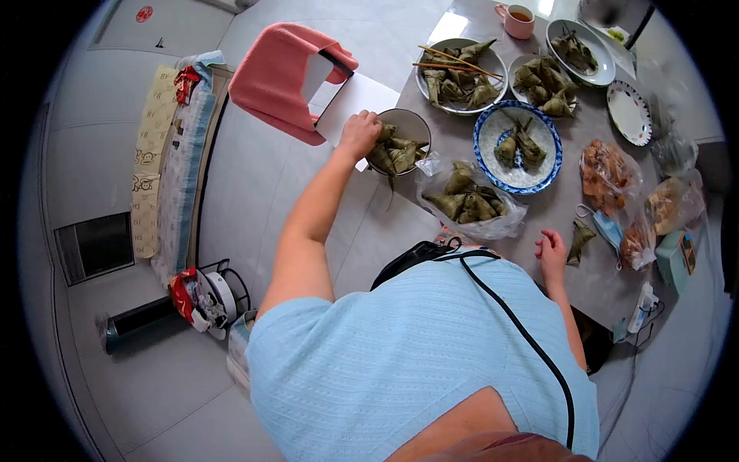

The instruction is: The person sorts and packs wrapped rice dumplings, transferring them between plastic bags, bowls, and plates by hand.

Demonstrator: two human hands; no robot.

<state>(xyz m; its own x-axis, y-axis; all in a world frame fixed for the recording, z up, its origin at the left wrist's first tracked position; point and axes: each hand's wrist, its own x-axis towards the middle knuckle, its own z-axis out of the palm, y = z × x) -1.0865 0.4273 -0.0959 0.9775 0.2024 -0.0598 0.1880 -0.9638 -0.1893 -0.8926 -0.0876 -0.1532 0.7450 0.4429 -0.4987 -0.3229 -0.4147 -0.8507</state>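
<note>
The grey table (pixel 550 209) spans one to four o'clock; leaf-wrapped bundles (pixel 403 159) fill a pot (pixel 408 121) near twelve, the left hand (pixel 359 136) at its rim, grip hidden; the right hand (pixel 551 256) lies half-curled at three; a pink-covered chair (pixel 273 77) stands at eleven.

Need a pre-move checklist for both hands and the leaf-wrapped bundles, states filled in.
1. Left hand at the pot: ok, it is at the rim.
2. Left hand's grip on a bundle: cannot tell, the fingers' undersides are hidden.
3. Right hand free: ok, it appears to hold nothing, beside a loose bundle.
4. Pot supported: cannot tell, its base is hidden.
5. Room in the blue-rimmed bowl: ok, bare surface shows around its bundles.
6. Chopsticks away from both hands: ok.
</note>
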